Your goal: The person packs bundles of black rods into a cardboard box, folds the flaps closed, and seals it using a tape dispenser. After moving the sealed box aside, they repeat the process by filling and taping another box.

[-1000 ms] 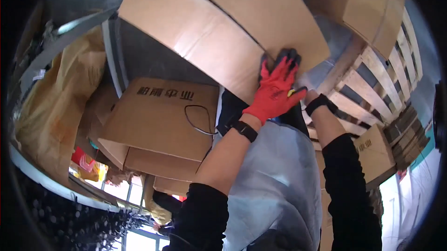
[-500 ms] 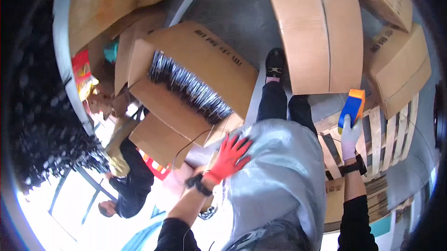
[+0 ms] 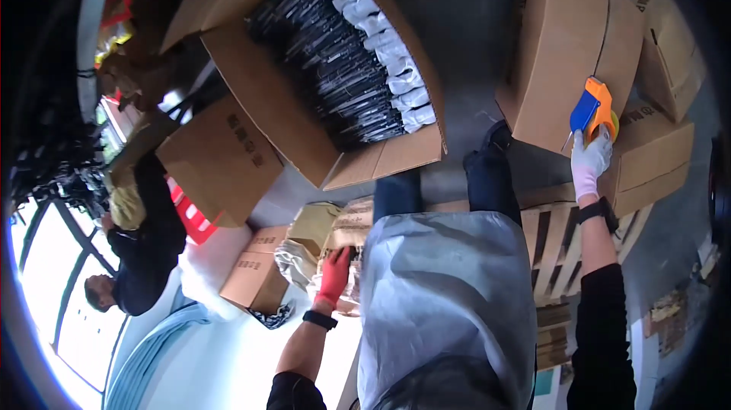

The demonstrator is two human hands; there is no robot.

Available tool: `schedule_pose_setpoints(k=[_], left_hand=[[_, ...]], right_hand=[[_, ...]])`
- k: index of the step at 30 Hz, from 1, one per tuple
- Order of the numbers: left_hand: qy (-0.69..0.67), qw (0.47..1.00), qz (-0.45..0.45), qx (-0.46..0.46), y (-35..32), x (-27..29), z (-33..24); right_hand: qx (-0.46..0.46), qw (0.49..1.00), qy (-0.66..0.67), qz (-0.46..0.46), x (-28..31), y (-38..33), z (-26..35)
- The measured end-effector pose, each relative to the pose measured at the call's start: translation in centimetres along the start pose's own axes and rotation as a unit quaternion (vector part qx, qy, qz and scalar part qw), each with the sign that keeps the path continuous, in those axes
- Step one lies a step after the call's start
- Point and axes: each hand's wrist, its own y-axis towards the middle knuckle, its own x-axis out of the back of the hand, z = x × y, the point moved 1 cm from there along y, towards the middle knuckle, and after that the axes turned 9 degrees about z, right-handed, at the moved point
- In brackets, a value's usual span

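Observation:
My right hand (image 3: 592,159), in a white glove, grips a blue and orange tape dispenser (image 3: 591,111) with a yellowish roll. It is held over the near side of a closed cardboard box (image 3: 567,52). My left hand (image 3: 333,277), in a red glove, reaches forward onto a brown paper-wrapped package (image 3: 355,221); its fingers look stretched out, with a small dark patch at the tips that I cannot make out. Ahead of me an open cardboard box (image 3: 263,94) holds rows of thin black items (image 3: 327,60) with clear plastic-wrapped ends.
More cardboard boxes (image 3: 655,155) stand at the right by a wooden pallet (image 3: 560,246). A smaller box (image 3: 255,277) sits left of my left hand. Another person (image 3: 148,242) in dark clothes is at the far left. A pale blue hose (image 3: 156,345) lies at the lower left.
My left hand has left the front of my grey apron for the paper-wrapped package. The right hand has risen with the tape dispenser. My view has shifted, showing more of the open box's contents.

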Motion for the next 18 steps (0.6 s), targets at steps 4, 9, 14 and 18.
schedule_pose_setpoints(k=[4, 9, 14, 18], left_hand=[[0.042, 0.974, -0.141, -0.175, 3.2, 0.8, -11.4], [0.369, 0.857, -0.102, -0.346, 13.8, 2.2, -18.3], [0.467, 0.834, -0.013, -0.292, 22.8, 0.7, -15.8], [0.414, 0.852, -0.064, -0.315, 26.1, 0.9, -14.1]], right_hand=[[0.249, 0.965, 0.088, -0.009, 4.5, -7.4, 9.0], [0.509, 0.813, 0.15, 0.241, 4.9, -14.5, 25.7], [0.451, 0.82, -0.307, 0.174, -4.5, -11.7, 33.0], [0.462, 0.809, -0.338, 0.136, -7.5, -10.5, 33.3]])
